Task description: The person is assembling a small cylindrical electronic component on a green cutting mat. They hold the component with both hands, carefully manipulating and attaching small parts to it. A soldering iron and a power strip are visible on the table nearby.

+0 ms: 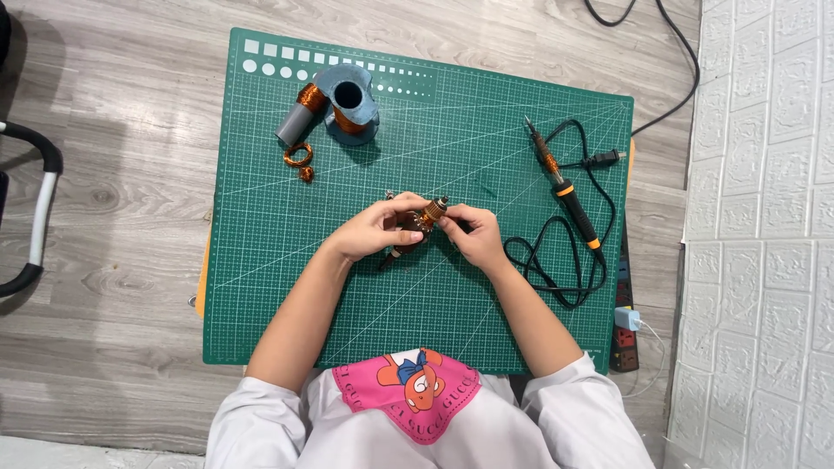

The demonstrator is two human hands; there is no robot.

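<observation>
Two hands, left hand (372,231) and right hand (473,234), both pinching closed on the copper-wound motor armature (419,223) at the middle of the green cutting mat (261,287), needing steady, gentle fingertip pressure.

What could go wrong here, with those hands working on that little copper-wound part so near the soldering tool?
1. Both hands, left hand and right hand, pinch the small copper-wound motor part; its fine wire might snag or bend.
2. The black-and-orange soldering iron lies bare on the green cutting mat beside the right hand; if hot, it could burn.
3. Its looped black cord lies close to the right forearm and might catch.
</observation>
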